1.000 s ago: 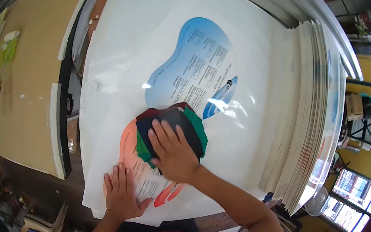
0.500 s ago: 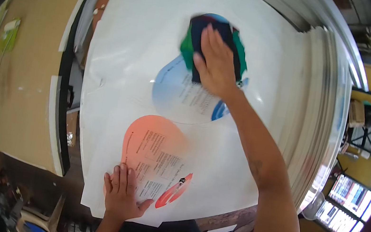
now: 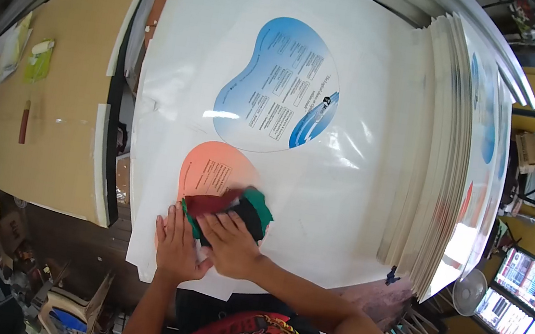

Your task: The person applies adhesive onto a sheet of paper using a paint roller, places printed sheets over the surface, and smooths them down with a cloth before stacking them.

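A large white sheet bears a blue printed shape at the top and an orange one below it. My right hand presses on a bunched cloth of dark, green and maroon pieces, which covers much of the orange print. Beside the cloth's left edge, my left hand lies flat on the sheet's lower left part, its fingers pointing up. The two hands are close together, thumb side to thumb side.
On the left stands a tan board with a roller that has a red handle. A stack of sheets rises along the right side. Beyond are a fan, a cardboard box and a chair at lower left.
My right hand has moved the cloth up over the blue print and then back down onto the orange one. My left hand has stayed in nearly the same place on the sheet.
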`<state>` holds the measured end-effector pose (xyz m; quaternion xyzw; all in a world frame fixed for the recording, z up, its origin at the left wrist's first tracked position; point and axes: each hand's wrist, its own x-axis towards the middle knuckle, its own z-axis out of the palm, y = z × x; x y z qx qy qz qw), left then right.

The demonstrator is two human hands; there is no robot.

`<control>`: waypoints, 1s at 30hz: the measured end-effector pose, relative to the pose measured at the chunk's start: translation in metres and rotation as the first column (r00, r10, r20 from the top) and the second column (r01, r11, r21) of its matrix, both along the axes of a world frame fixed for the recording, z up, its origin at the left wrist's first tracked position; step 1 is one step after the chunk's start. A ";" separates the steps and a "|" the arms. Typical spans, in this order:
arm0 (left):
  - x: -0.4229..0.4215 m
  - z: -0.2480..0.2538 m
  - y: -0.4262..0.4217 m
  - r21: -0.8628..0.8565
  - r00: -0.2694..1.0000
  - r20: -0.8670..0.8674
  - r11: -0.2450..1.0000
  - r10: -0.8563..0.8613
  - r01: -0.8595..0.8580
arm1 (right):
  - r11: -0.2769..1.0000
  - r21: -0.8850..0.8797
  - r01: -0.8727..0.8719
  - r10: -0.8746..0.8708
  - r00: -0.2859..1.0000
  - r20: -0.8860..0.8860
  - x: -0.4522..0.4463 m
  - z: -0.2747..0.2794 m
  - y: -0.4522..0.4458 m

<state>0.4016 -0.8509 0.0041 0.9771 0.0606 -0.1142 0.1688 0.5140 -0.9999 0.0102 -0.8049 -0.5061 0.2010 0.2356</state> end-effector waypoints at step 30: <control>0.057 0.111 0.120 -0.654 0.746 -0.513 0.370 0.424 -0.660 | 0.162 0.442 0.883 -0.927 0.289 -0.238 0.168 0.004 -0.102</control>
